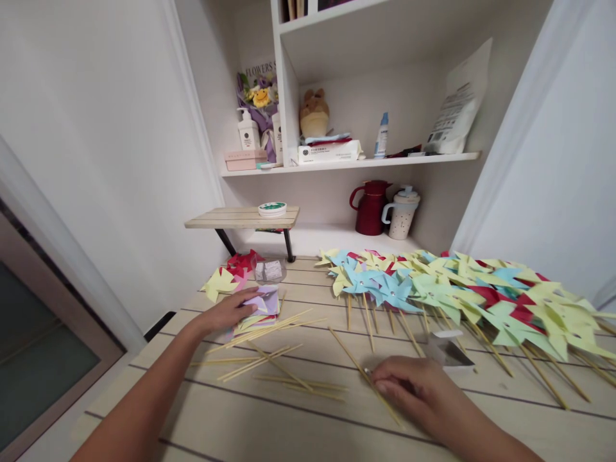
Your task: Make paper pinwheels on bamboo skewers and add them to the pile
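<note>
My left hand (231,310) lies with its fingers stretched out on a stack of coloured paper pieces (269,300), a lilac one on top. My right hand (411,388) is closed in a pinch, with a small shiny pin (367,371) at its fingertips. Right beside that pinch, a thin wooden stick (346,348) lies slantwise on the table; whether the fingers touch it I cannot tell. Between my hands are several loose wooden sticks (274,362), some crossing each other. A small open box (450,353) sits just beyond my right hand.
Many finished paper pinwheels (392,289) on sticks cover the table's right side. Behind the stack are a clear container (268,269) and red and yellow paper pieces (219,283). A raised wooden stand (231,218) holds a round tin (272,209). A red jug (371,208) and a tumbler (402,215) stand behind.
</note>
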Demonstrator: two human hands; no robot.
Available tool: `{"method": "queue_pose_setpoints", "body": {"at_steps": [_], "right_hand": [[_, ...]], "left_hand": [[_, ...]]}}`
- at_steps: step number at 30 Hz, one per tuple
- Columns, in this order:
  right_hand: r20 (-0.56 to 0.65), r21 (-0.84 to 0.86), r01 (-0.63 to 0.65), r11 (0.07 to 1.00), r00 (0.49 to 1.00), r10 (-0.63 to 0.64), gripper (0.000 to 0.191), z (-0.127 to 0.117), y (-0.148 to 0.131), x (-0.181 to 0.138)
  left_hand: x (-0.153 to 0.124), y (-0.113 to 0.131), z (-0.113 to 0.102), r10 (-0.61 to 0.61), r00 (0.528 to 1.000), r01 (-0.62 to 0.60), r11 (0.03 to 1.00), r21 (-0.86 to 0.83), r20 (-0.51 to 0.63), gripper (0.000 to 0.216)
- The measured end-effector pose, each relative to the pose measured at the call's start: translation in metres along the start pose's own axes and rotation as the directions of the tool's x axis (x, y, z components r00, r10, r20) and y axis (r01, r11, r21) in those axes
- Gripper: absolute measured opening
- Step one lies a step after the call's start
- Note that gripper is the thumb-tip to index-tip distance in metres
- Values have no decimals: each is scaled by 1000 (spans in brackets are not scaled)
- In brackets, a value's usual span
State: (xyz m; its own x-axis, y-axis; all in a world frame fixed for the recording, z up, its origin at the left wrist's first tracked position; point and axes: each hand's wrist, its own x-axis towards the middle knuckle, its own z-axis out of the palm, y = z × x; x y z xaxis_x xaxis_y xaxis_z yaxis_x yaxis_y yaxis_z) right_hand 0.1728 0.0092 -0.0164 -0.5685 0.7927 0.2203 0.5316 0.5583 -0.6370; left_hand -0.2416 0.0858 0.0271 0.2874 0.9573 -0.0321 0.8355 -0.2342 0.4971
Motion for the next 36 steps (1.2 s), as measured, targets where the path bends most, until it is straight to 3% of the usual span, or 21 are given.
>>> {"method": "queue_pose_setpoints", "body": {"at_steps": [8,17,23,25,28,32,36], "right_hand": [[-1,-2,29,1000,1000,-29,30,-7,-17,-7],[1,10,21,1000,1000,-21,29,-5,-15,-8],[18,13,7,1000,1000,-7,27,-5,-16,-9],[25,11,10,1000,1000,-11,27,-5,-16,-9],[33,21,10,1000,999,-11,27,-6,-17,-8],[49,27,14,1000,999,-15,26,-5,-19,-8],[71,7,8,1000,997,-8,27,-5,-20,-9]], "left_hand": [[-2,-7,5,-122,990,99,960,-262,-73,68],[-7,8,2,-119,992,97,929,-358,-40,52],[-3,20,5,-123,971,54,948,-315,-205,54],[-4,22,4,-91,978,40,965,-257,-189,56],[-9,26,2,-70,993,69,998,-11,-95,63],[-19,35,0,-179,983,159,934,319,33,86],[-24,41,0,-181,982,147,915,377,54,76]]}}
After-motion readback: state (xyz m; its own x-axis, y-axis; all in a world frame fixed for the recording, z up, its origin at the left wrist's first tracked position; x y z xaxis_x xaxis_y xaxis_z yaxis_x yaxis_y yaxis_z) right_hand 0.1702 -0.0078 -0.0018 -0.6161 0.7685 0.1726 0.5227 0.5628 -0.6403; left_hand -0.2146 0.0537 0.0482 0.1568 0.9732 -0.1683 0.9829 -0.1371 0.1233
